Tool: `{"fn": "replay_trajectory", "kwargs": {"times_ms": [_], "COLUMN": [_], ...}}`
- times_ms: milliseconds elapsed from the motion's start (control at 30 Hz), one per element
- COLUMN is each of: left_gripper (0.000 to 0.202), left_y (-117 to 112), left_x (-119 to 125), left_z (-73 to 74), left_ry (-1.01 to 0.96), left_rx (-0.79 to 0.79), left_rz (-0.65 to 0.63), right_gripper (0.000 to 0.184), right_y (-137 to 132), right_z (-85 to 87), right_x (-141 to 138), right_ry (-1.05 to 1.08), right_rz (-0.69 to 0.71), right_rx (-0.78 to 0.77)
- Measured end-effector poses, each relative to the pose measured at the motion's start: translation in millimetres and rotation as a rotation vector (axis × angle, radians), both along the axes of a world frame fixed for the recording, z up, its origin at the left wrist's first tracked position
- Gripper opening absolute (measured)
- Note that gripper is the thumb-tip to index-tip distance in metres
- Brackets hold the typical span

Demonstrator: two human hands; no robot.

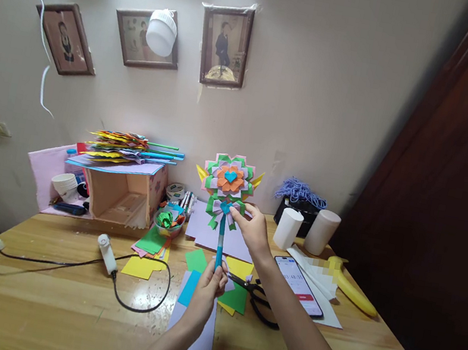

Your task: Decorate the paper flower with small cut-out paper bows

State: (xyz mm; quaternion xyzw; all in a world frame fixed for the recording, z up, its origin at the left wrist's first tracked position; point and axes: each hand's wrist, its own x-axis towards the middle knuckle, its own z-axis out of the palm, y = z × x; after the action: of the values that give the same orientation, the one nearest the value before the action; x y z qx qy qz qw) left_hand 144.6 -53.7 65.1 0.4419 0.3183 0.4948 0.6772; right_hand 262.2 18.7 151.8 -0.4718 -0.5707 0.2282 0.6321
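Note:
A folded-paper flower wand (229,179) stands upright above the table, its layers pink, green, lilac and orange with a blue heart in the centre. My left hand (207,291) is wrapped round the lower end of its blue stick (221,236), which has a pale band. Just below the flower head sits a green and lilac paper bow (214,211) with a blue heart on it. My right hand (254,233) pinches the right side of this bow between thumb and fingers. Black-handled scissors (256,290) lie on coloured paper sheets (196,260) beneath my hands.
Several similar paper wands (125,147) lie on a cardboard box (121,197) at left. A bowl of paper scraps (169,221) stands behind a corded white device (106,254). At right are a phone (298,286), white rolls (288,228) and a banana (354,289).

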Motion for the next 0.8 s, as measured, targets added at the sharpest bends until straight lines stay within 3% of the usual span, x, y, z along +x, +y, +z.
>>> {"fn": "replay_trajectory", "kwargs": {"times_ms": [100,267,533,800], "left_gripper": [0.045,0.045,0.043,0.047], "left_y": [1,1,-3,-5], "left_x": [0,-3,-1,1], "left_z": [-1.2,-4.1,-4.8,-2.9], "left_ry": [-0.006,-0.003,-0.008,-0.004], "left_rx": [-0.01,-0.022,-0.031,-0.059], "left_rz": [0.017,0.041,0.03,0.029], "right_gripper": [0.028,0.023,0.026,0.023], "right_y": [-6,-13,3,5], "right_z": [-1.7,-2.6,2.2,-5.8], "right_x": [-1,1,5,0], "right_ry": [-0.034,-0.147,-0.216,-0.319], "right_rz": [0.029,-0.088,-0.171,-0.308], "right_rx": [0.024,0.079,-0.01,0.078]}}
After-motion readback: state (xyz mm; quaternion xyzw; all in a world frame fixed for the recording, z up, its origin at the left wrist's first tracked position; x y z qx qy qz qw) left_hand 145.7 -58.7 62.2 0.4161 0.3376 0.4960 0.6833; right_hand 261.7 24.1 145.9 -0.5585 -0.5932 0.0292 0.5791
